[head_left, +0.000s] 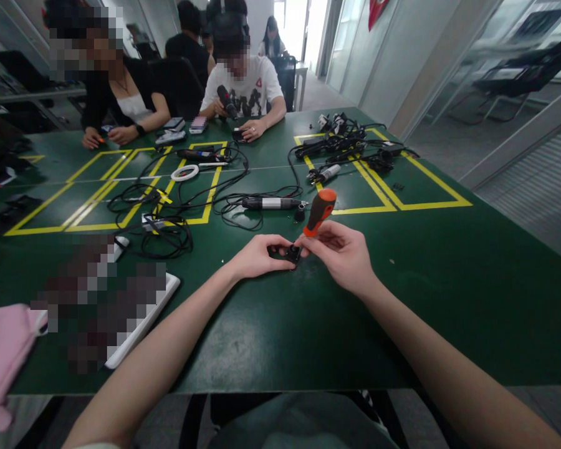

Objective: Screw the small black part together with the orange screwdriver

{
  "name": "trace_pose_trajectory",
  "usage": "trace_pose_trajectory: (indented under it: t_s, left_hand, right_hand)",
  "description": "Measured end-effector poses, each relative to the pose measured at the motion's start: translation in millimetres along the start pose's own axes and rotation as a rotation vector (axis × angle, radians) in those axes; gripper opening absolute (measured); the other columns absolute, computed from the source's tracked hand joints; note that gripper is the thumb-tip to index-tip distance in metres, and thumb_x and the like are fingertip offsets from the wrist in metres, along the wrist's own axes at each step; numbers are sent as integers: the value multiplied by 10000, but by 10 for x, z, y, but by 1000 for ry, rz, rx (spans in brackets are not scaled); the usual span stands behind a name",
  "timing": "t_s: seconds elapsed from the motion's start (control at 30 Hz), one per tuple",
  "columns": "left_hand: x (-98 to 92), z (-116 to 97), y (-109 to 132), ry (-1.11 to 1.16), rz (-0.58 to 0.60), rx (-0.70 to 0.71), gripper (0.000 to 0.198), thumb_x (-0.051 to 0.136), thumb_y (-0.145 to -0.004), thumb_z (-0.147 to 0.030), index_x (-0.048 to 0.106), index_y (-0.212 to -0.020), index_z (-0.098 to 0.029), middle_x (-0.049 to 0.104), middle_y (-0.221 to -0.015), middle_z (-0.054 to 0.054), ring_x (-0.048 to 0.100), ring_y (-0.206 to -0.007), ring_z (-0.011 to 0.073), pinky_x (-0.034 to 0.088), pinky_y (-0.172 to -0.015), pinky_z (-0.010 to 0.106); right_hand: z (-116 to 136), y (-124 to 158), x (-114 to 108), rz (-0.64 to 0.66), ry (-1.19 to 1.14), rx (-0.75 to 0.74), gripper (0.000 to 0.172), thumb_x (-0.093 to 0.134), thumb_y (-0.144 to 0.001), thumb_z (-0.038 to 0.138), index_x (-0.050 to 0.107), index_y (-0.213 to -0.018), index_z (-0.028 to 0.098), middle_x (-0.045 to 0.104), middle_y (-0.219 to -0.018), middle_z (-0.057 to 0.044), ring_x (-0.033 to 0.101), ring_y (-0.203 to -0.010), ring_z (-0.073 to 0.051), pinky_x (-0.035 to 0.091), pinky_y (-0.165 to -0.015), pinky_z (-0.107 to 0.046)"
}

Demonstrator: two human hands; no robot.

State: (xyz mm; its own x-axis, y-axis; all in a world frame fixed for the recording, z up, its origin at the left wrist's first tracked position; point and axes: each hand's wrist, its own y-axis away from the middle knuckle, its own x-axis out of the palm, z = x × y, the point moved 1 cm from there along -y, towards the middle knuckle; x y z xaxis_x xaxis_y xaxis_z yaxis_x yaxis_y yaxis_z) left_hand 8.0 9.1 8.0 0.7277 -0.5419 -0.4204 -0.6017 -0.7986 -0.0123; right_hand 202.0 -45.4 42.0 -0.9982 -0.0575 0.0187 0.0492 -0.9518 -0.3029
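Observation:
Close in front of me, my left hand (257, 257) pinches a small black part (293, 252) between thumb and fingers, low over the table. My right hand (343, 252) grips a screwdriver (321, 209) with an orange and dark grey handle near the handle's lower end. The handle leans up and slightly to the right; its tip is hidden by the fingers, at the black part. Just beyond the hands lie a small black cylindrical piece (300, 214) and a silver and black pen-shaped power tool (271, 204).
Tangled black cables (168, 237) and a white ring (185, 173) lie on the green table (243, 349). More cables and plugs (341, 140) sit far right. White-edged objects (144, 324) and pink cloth (4, 355) are at left. Two people sit opposite, one holding a black tool (227, 100).

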Motion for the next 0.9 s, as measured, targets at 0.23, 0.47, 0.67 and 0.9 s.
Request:
trace_pose_trajectory:
  t_s: [0.23,0.47,0.67,0.9]
  left_hand:
    - [10,4,9,17,-10,18,290,897,-721,-340,793,-922,-159,694,-832,-14,588,-795,156,441,-787,285]
    - [13,-10,13,17,-7,16,253,885,-736,-338,785,-871,-150,675,-810,-24,587,-789,146,446,-788,275]
    - [13,12,4,1,-20,6,281,908,-717,-311,816,-933,-155,711,-834,-5,610,-800,158,466,-790,282]
    - [18,27,-3,17,-20,0,331,912,-716,-279,833,-1017,-168,744,-865,3,645,-833,173,503,-810,288]
  right_hand:
    - [-23,3,37,99,-27,-8,398,780,-929,569,687,-863,187,785,-803,-49,675,-507,-124,593,-528,-279]
    - [-81,35,57,75,-68,-5,408,853,-878,519,590,-947,215,772,-739,-11,712,-569,-142,624,-605,-288]
    - [-33,16,49,50,19,-69,336,827,-897,502,691,-847,200,727,-734,-8,658,-528,-126,589,-560,-289]
    - [-41,29,41,72,29,-51,309,787,-932,500,700,-940,204,756,-786,-24,715,-601,-154,639,-623,-322]
